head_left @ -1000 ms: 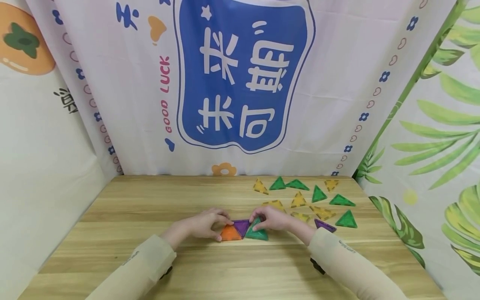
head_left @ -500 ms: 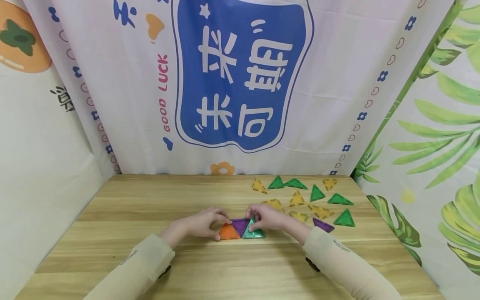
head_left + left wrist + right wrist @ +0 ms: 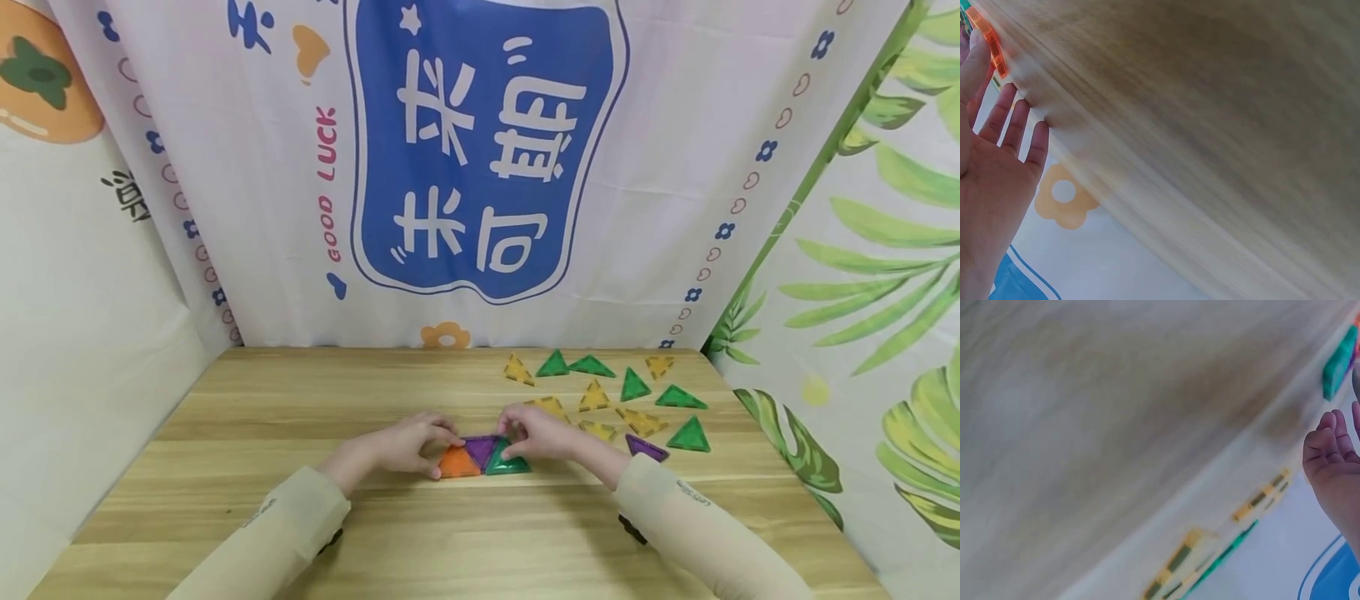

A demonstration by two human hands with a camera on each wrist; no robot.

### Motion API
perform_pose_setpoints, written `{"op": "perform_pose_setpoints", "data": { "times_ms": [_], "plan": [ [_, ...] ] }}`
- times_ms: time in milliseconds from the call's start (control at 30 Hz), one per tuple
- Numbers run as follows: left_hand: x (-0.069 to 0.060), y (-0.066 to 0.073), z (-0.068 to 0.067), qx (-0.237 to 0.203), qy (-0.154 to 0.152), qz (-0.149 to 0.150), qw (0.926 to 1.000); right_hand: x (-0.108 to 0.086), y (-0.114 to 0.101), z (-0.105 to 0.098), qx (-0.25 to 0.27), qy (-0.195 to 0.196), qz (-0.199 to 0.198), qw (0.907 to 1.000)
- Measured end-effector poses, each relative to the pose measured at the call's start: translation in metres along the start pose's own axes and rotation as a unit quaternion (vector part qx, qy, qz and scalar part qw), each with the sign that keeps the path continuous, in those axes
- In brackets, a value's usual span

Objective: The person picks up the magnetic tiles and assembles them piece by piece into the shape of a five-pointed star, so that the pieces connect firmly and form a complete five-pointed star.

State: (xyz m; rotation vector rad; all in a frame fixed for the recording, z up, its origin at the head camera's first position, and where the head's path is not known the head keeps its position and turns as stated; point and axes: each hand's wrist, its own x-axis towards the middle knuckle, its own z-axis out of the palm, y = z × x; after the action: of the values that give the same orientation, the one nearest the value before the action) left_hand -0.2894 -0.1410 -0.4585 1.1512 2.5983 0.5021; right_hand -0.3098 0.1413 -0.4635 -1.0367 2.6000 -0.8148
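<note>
Three triangular magnetic tiles lie in a row on the wooden table: an orange tile (image 3: pixel 459 463), a purple tile (image 3: pixel 482 451) and a teal-green tile (image 3: pixel 508 461). My left hand (image 3: pixel 411 444) pinches the orange tile at its left side between thumb and index finger. In the left wrist view the other fingers of the left hand (image 3: pixel 997 169) stretch out beside the tile. On the right, my right hand (image 3: pixel 542 433) holds the green tile, thumb on its face and index finger near its top. The purple tile sits point down between the other two, its edges against theirs.
To the right and back lie several loose triangles, among them a yellow tile (image 3: pixel 595 397), a green tile (image 3: pixel 689 436) and a purple tile (image 3: pixel 647 448). A printed curtain (image 3: pixel 300 317) hangs behind the table's (image 3: pixel 300 392) back edge.
The green tile has shifted slightly and now lies straighter against the purple one, guided by my right hand. The left hand stays on the orange tile. The head view has tilted a little.
</note>
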Motion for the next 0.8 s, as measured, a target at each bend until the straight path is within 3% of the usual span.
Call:
{"op": "perform_pose_setpoints", "data": {
  "times_ms": [367, 800],
  "plan": [
    [-0.001, 0.0, -0.002, -0.008, 0.002, 0.011, 0.9999, -0.037, 0.009, -0.045, -0.02, 0.042, -0.015, 0.9988],
    [0.002, 0.001, 0.001, 0.031, 0.009, 0.013, 0.9994, -0.108, 0.052, -0.083, -0.074, 0.064, -0.009, 0.9952]
  ]
}}
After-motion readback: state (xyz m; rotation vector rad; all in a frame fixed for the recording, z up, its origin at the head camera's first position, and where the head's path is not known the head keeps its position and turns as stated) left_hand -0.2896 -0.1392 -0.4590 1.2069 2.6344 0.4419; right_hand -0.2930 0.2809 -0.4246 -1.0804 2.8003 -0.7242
